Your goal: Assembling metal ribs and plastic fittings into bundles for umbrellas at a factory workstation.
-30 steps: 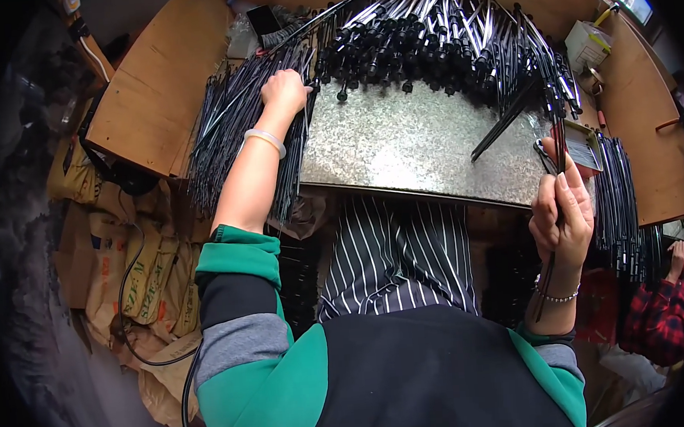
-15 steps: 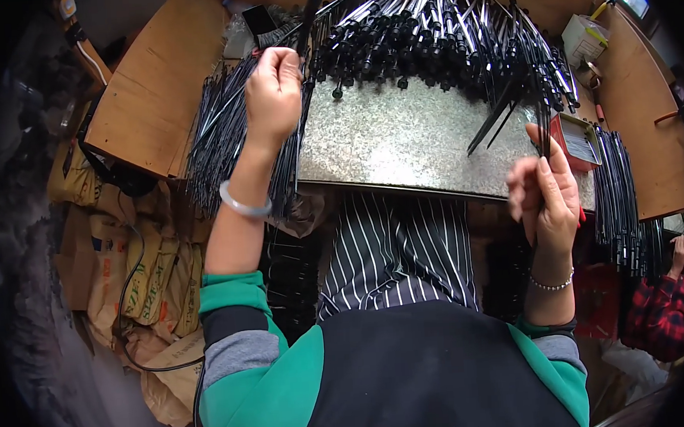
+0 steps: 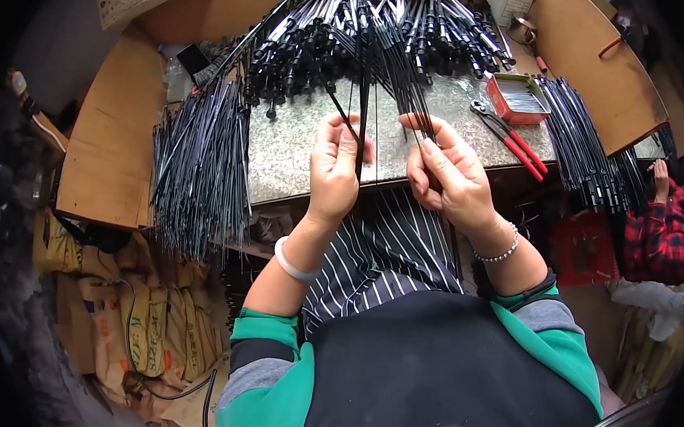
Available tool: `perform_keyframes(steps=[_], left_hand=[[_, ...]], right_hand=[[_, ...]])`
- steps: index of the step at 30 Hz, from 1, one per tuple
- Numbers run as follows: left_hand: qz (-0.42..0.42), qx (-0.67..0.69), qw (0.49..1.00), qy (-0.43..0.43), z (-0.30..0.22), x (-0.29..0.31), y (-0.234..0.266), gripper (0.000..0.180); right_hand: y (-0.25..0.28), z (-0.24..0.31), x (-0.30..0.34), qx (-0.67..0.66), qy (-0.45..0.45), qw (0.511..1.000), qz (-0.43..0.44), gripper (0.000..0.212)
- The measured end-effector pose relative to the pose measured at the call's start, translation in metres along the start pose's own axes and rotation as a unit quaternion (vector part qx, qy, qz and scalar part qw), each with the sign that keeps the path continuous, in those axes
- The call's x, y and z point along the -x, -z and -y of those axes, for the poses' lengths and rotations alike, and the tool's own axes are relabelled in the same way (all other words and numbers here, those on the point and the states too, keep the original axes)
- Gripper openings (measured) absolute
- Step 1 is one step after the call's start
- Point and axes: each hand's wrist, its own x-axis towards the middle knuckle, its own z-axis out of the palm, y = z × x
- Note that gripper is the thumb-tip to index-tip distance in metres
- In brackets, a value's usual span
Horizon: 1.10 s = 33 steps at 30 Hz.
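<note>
Near the table's front edge my two hands face each other. Closed fingers of my left hand (image 3: 334, 171) grip a narrow bunch of dark rods (image 3: 363, 87), which rises toward the pile behind. Between the thumb and fingers of my right hand (image 3: 453, 177), thin black ribs like umbrella ribs (image 3: 408, 76) fan upward. Their upper ends overlap the heap of silver shafts with black fittings (image 3: 301, 51), so I cannot tell where they end. Both hands hover over the speckled tabletop (image 3: 283, 154).
Thin black rods hang over the table edge at left (image 3: 203, 175) and right (image 3: 576, 136). Red-handled pliers (image 3: 514, 144) lie beside a red box (image 3: 499, 94) of thin metal pieces. Wooden side panels (image 3: 110, 134) flank the table. A co-worker's plaid sleeve (image 3: 660, 233) shows far right.
My left hand has come down from the upper left and my right hand has moved in from the right side. They now meet at the middle, and the view has shifted.
</note>
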Motion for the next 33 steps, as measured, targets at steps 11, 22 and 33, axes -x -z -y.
perform_keyframes(steps=[11, 22, 33], left_hand=[[-0.044, -0.401, 0.886, -0.228, -0.034, -0.021, -0.031, 0.016], [0.056, -0.169, 0.977, -0.114, -0.067, -0.02, -0.044, 0.015], [0.109, -0.252, 0.946, -0.172, -0.073, -0.02, -0.026, 0.015]], right_hand=[[-0.005, 0.002, 0.006, 0.034, -0.007, 0.999, 0.026, 0.033], [0.01, -0.013, -0.006, 0.183, 0.124, 0.973, -0.07, 0.025], [0.004, -0.022, -0.011, 0.042, 0.026, 0.999, -0.003, 0.021]])
